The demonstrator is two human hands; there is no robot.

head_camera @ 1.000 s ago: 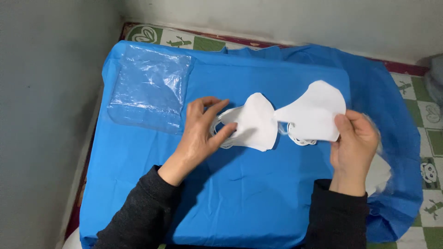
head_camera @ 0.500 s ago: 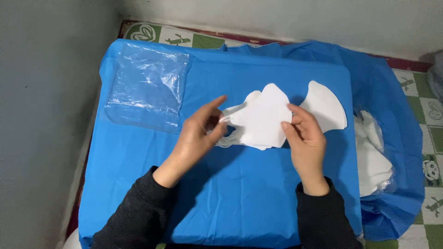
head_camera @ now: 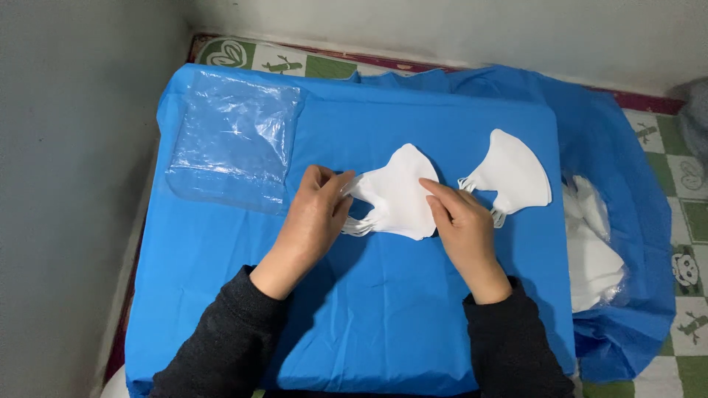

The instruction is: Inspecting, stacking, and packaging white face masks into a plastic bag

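Note:
A small stack of folded white face masks (head_camera: 398, 193) lies on the blue cloth (head_camera: 413, 309) in the middle. My left hand (head_camera: 313, 214) pinches the stack's left end, where the ear loops stick out. My right hand (head_camera: 457, 221) presses its fingers on the stack's right side. A separate white mask (head_camera: 515, 173) lies flat to the right, just beyond my right hand and untouched.
Several clear plastic bags (head_camera: 234, 140) lie stacked at the cloth's upper left. More white masks (head_camera: 594, 247) sit in a clear bag at the right edge. A grey wall runs along the left; patterned floor tiles (head_camera: 686, 221) show at the right.
My right hand has laid one mask down at the right and come back to the middle stack. My left hand has stayed on the stack's left end.

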